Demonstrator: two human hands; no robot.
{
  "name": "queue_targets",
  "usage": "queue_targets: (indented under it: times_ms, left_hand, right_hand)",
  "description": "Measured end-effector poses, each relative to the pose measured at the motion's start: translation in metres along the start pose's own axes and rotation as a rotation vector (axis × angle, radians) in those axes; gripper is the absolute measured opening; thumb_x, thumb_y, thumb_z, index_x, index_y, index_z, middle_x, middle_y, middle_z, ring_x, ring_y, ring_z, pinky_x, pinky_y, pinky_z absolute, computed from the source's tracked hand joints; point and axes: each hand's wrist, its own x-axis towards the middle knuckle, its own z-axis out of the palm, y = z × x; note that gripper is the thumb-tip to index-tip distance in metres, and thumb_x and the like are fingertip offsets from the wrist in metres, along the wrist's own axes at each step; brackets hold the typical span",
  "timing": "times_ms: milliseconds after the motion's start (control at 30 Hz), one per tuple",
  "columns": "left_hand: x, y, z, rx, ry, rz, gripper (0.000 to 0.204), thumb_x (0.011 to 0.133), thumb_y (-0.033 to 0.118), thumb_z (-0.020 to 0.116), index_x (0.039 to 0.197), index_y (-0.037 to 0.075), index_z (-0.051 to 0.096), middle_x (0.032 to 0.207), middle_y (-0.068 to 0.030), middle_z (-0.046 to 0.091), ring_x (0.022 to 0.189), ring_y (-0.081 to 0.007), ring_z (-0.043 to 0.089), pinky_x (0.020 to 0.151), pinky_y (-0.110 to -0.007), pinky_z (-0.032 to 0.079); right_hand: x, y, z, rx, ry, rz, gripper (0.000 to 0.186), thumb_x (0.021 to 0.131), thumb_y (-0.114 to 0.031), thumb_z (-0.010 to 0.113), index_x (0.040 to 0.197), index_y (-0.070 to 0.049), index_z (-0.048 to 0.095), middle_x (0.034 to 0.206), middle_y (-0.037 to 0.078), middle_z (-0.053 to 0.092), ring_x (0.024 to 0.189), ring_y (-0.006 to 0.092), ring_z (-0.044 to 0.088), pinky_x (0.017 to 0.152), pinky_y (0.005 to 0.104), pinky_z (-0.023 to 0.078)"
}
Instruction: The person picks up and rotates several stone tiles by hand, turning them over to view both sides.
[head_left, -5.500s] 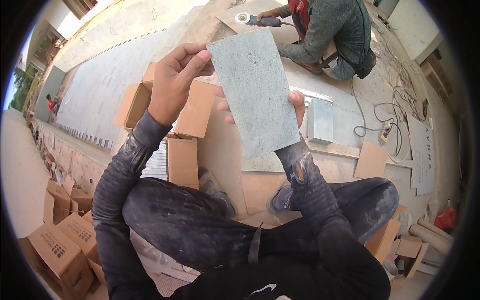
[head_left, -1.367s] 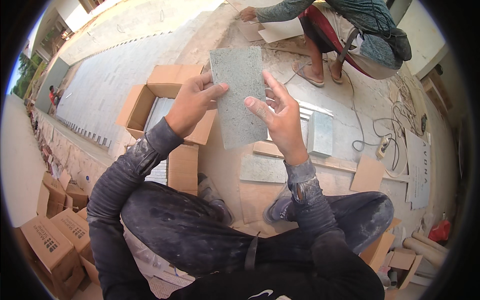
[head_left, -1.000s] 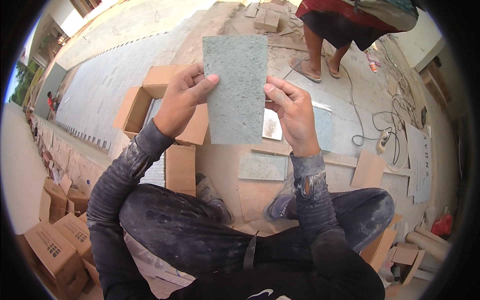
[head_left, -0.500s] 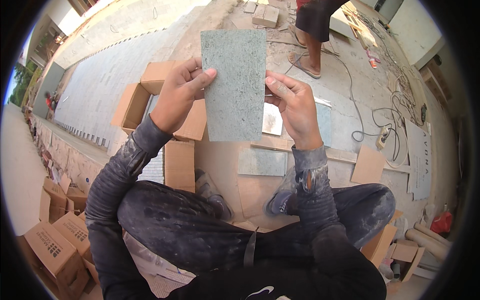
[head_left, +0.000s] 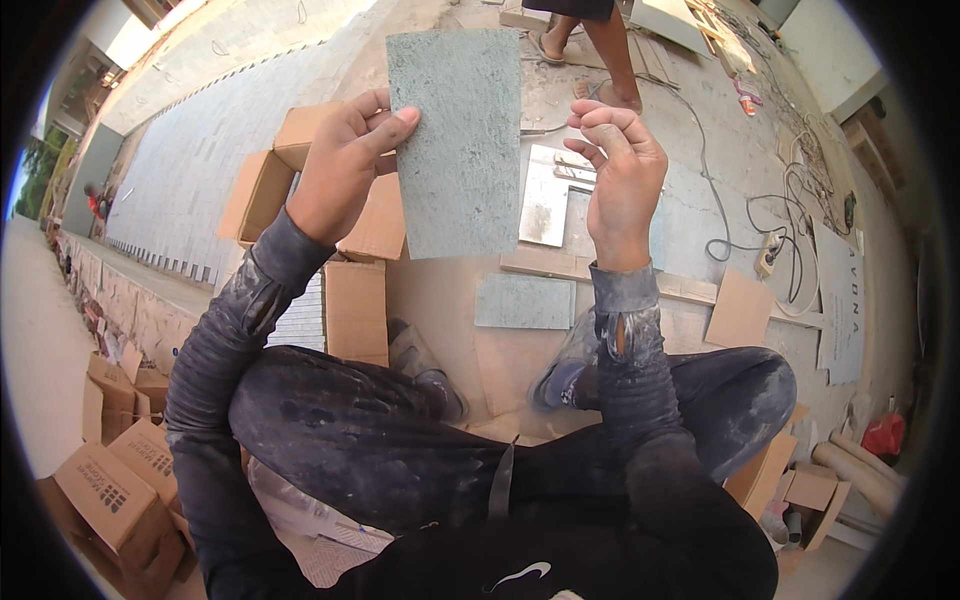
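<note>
A rectangular grey-green stone tile (head_left: 458,150) with a pitted face stands nearly upright in front of me. My left hand (head_left: 355,155) grips its left edge, thumb on the face and fingers behind. To the right of the tile, apart from it, my right hand (head_left: 622,170) is raised with its fingers loosely bent and slightly apart, holding nothing visible. Another grey-green tile (head_left: 524,301) lies on the floor beyond my feet. By my left knee, a cardboard box (head_left: 357,312) holds a stack of tiles.
An open carton (head_left: 262,190) stands at the left, with more boxes (head_left: 110,495) at lower left. A wooden strip (head_left: 545,262) crosses the floor ahead. Cables (head_left: 790,235) and a cardboard piece (head_left: 738,318) lie to the right. Another person's legs (head_left: 605,55) are at the far side.
My right hand has let go of the tile's right edge and moved right and up. The tile, in my left hand, has shifted slightly up and left. The other person's legs have moved left.
</note>
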Motion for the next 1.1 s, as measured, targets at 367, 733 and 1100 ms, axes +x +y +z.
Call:
queue_targets:
  times_ms: [367, 733, 1100]
  left_hand:
    - [0.001, -0.001, 0.0, -0.017, 0.007, -0.017, 0.038, 0.095, 0.031, 0.056, 0.117, -0.001, 0.056, 0.098, -0.0073, 0.066, 0.089, -0.0118, 0.064, 0.079, -0.029, 0.053]
    - [-0.005, 0.009, 0.007, -0.035, -0.002, 0.05, 0.029, 0.094, 0.02, 0.059, 0.11, -0.004, 0.056, 0.093, -0.0071, 0.067, 0.083, -0.0091, 0.061, 0.075, -0.024, 0.049]
    - [-0.006, 0.015, 0.009, 0.027, -0.013, 0.092, 0.029, 0.094, 0.017, 0.059, 0.111, -0.006, 0.055, 0.095, -0.0094, 0.068, 0.087, -0.0108, 0.063, 0.079, -0.025, 0.05]
  right_hand:
    - [-0.007, -0.003, 0.012, -0.154, -0.347, 0.261, 0.029, 0.092, -0.026, 0.06, 0.098, 0.002, 0.067, 0.092, 0.01, 0.068, 0.082, 0.015, 0.064, 0.07, 0.0277, 0.051]
    - [-0.02, 0.002, 0.02, -0.033, -0.519, 0.3, 0.036, 0.09, -0.019, 0.064, 0.113, 0.009, 0.059, 0.098, 0.014, 0.068, 0.088, 0.0146, 0.064, 0.079, 0.026, 0.05]
    - [-0.018, 0.0, 0.018, -0.058, -0.521, 0.258, 0.037, 0.09, -0.02, 0.064, 0.114, 0.009, 0.059, 0.098, 0.014, 0.068, 0.088, 0.0148, 0.063, 0.08, 0.0268, 0.05]
